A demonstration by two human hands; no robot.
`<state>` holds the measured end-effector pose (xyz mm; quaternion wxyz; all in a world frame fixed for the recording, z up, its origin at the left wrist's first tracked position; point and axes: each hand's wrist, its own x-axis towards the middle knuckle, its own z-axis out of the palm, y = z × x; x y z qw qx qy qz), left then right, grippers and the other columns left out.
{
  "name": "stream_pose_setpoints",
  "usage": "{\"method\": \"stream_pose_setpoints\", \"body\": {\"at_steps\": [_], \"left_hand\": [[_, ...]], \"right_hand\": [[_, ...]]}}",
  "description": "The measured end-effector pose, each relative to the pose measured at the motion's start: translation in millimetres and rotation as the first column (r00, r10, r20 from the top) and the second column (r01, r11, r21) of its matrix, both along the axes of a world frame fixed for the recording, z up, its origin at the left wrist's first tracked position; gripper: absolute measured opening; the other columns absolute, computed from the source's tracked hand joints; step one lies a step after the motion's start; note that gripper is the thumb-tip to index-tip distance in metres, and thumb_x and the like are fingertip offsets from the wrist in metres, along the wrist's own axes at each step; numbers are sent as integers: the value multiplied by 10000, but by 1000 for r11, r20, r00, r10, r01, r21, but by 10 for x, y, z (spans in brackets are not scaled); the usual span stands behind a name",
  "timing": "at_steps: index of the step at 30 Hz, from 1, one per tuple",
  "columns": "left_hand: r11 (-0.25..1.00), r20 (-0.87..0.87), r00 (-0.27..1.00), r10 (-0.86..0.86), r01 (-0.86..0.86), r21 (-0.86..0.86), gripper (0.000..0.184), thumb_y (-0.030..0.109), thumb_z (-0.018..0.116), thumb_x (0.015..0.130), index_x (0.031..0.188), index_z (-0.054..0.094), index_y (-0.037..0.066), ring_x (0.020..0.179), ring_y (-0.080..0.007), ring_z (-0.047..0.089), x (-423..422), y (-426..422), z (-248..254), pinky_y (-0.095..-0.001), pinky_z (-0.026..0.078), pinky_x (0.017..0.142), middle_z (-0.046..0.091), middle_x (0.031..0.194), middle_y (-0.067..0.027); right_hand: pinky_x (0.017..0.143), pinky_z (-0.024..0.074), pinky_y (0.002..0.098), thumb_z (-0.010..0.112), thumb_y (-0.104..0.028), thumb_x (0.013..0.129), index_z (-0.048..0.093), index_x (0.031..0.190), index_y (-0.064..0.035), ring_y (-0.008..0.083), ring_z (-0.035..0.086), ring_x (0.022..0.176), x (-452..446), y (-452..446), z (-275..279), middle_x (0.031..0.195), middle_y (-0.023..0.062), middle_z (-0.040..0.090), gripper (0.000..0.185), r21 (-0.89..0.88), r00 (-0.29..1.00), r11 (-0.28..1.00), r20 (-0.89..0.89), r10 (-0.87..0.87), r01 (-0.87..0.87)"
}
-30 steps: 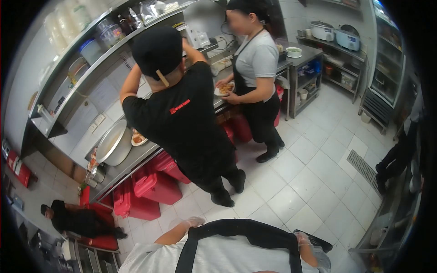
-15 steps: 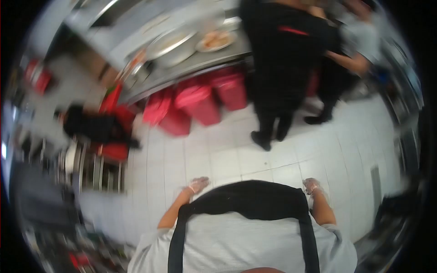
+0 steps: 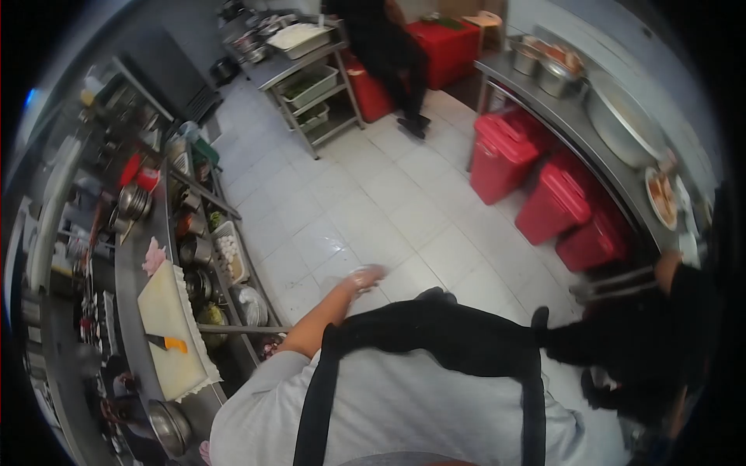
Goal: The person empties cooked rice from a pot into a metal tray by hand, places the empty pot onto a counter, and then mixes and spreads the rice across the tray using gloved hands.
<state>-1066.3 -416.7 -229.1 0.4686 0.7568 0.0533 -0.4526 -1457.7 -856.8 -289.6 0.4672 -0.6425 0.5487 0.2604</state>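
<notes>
My left hand [image 3: 365,280], in a clear plastic glove, hangs in front of me over the white tiled floor [image 3: 388,186]. Its fingers look loosely stretched, with nothing visible in them. Nearest to it, on the left, are the shelves under a steel counter, with a tray of eggs [image 3: 229,252]. My right hand is out of sight. On the counter lies a cream cutting board [image 3: 167,334] carrying a knife with an orange handle [image 3: 167,342].
Red lidded bins [image 3: 509,151] stand under the right-hand steel table [image 3: 536,97], which bears pots and a large basin [image 3: 622,124]. A person in black [image 3: 388,58] stands ahead by a shelved cart [image 3: 311,58]. Another person [image 3: 637,334] is close on my right.
My view has swung left, bringing in the left counter and cart. The red bins now appear on the right. My right hand has left the view.
</notes>
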Motion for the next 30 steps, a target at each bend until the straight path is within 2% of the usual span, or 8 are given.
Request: {"method": "stream_pose_setpoints", "body": {"at_steps": [4, 9, 13, 17, 19, 20, 23, 30], "left_hand": [[906, 259, 869, -422, 396, 147, 555, 476, 482, 864, 1271, 488, 98, 1130, -258, 504, 1039, -602, 302, -378, 394, 946, 512, 1265, -91], [819, 481, 664, -573, 445, 362, 536, 472, 441, 873, 1252, 496, 98, 1163, -297, 482, 2216, -939, 611, -388, 368, 986, 519, 1264, -104], [794, 417, 684, -599, 439, 420, 563, 481, 475, 855, 1248, 495, 79, 1166, -300, 481, 2924, -439, 557, -382, 360, 994, 532, 1245, -132], [947, 546, 835, -73, -113, 299, 570, 449, 485, 857, 1239, 496, 26, 1173, -286, 476, 3052, 723, -228, -375, 359, 998, 520, 1251, -175], [904, 466, 852, 237, -369, 216, 504, 403, 478, 867, 1217, 524, 44, 1159, -308, 489, 2679, 1321, -505, -387, 381, 985, 537, 1222, -180], [925, 718, 677, -159, -151, 347, 473, 387, 450, 887, 1215, 532, 56, 1154, -312, 487, 2246, 1863, -1015, -391, 368, 999, 534, 1220, -186], [740, 214, 956, 201, -291, 606, 436, 362, 419, 907, 1214, 527, 71, 1120, -308, 503, 1395, 2313, -1183, -403, 386, 962, 538, 1203, -191], [641, -94, 716, 692, -550, 536, 414, 337, 453, 905, 1185, 516, 38, 1026, -286, 546, 2049, 2816, -1117, -383, 439, 865, 552, 1161, -189]], "right_hand": [[682, 493, 422, 533, -304, 858, 598, 994, -40, 287, 610, 803, 909, -138, -20, 953, 145, 623, 304, 31, 996, 999, -84, -20, 22], [774, 463, 408, 492, -323, 874, 595, 1034, -47, 292, 579, 908, 2634, -345, -505, 1035, 148, 599, 336, -18, 887, 888, 47, 460, -459], [847, 439, 397, 460, -339, 887, 593, 1066, -52, 296, 555, 992, 4369, -270, -545, 1100, 151, 580, 363, -225, 403, 422, 127, 906, -878], [920, 416, 386, 427, -354, 901, 590, 1098, -57, 300, 530, 1075, 6259, 108, -113, 1165, 154, 561, 393, -461, -367, -325, 2, 930, -826], [957, 404, 381, 411, -362, 907, 589, 1114, -59, 302, 517, 1117, 7140, 395, 127, 1198, 155, 551, 408, -450, -314, -259, 51, 948, -854], [959, 402, 385, 406, -366, 909, 582, 1125, -55, 306, 517, 1115, 7473, 479, 180, 1198, 154, 552, 417, -415, -148, -88, 117, 982, -906], [961, 400, 390, 417, -388, 902, 566, 1150, -45, 309, 521, 1102, 8280, 718, 194, 1204, 151, 550, 449, -327, 205, 286, 260, 944, -901], [883, 444, 380, 553, -420, 828, 566, 1155, -49, 246, 578, 985, 9155, 706, -300, 1107, 111, 604, 495, -4, 693, 701, 148, 705, -713]]}}
